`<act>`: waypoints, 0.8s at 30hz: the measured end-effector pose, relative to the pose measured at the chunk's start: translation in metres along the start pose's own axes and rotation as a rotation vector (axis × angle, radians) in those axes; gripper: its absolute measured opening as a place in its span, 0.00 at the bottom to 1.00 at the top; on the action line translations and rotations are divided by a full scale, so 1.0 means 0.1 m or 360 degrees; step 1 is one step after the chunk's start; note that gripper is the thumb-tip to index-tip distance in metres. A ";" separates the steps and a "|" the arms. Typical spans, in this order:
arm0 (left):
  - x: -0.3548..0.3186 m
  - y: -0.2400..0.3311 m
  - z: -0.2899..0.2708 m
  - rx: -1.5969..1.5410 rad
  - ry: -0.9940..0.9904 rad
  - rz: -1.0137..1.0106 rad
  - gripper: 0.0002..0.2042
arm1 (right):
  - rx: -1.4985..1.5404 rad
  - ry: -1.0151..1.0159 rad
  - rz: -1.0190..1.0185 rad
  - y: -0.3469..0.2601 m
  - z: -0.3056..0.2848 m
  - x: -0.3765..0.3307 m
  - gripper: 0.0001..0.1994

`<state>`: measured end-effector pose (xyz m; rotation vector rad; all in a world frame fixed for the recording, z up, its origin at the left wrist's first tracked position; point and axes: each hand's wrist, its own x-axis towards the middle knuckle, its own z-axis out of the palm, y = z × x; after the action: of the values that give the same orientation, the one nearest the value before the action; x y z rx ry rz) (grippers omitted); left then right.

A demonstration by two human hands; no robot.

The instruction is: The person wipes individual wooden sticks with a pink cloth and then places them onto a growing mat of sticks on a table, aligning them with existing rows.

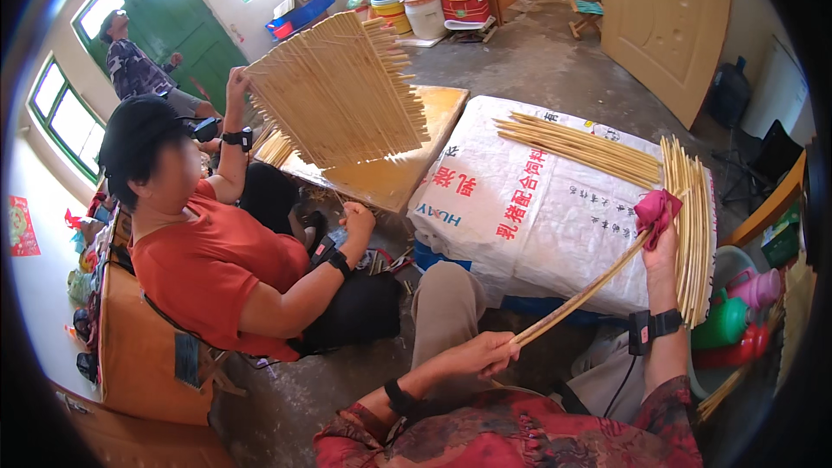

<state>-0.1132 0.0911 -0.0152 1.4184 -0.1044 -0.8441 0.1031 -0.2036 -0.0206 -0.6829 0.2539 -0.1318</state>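
My left hand (487,353) is closed around the near end of a few thin, straw-coloured stalks (585,299), which slant up to the right. At their far end my right hand (662,250) grips a dark pink cloth (656,211) wrapped about the stalks. Beneath them, a white woven sack (529,247) covers a low table. A bundle of similar stalks (579,149) lies across its far side. More stalks (695,251) are laid lengthwise along the right edge, next to my right hand.
On my left a seated person in orange (230,269) holds up a sheet of joined stalks (338,91) over a wooden board (442,113). Another person (139,65) stands behind. To my right a basin holds a green thermos (721,322) and red and pink containers. Buckets (425,16) line the far wall.
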 end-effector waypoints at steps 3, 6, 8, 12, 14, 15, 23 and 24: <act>0.20 0.06 0.10 0.0095 0.0071 0.0008 0.13 | -0.0054 -0.0347 0.0008 0.16 -0.22 0.06 0.16; 0.43 0.07 0.14 0.0045 0.0257 0.0051 0.11 | -0.0188 -0.0303 0.0305 0.48 0.19 -0.45 0.11; 0.67 0.21 0.17 0.0011 0.0371 -0.0003 0.11 | -0.0375 -0.0379 0.0420 0.60 0.26 -0.61 0.13; 1.05 0.38 0.16 -0.0015 0.0482 0.0124 0.13 | -0.0722 -0.0681 0.0702 0.64 0.32 -0.85 0.12; 1.17 0.53 0.21 -0.0140 0.0459 0.0084 0.13 | -0.0446 -0.0654 0.0531 0.72 0.34 -0.91 0.12; 1.20 0.57 0.23 -0.0136 0.0469 0.0095 0.13 | -0.0442 -0.0634 0.0527 0.69 0.34 -0.92 0.12; 1.11 0.37 0.21 -0.0001 0.0384 0.0109 0.11 | -0.0488 -0.0465 0.0360 0.52 0.30 -0.70 0.12; 1.03 0.33 0.21 0.0003 0.0368 0.0104 0.11 | -0.0515 -0.0403 0.0328 0.47 0.32 -0.67 0.12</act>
<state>-0.0359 0.0126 -0.0237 1.4967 0.0246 -0.6213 0.0496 -0.1345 -0.0139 -0.9805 0.1006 0.1966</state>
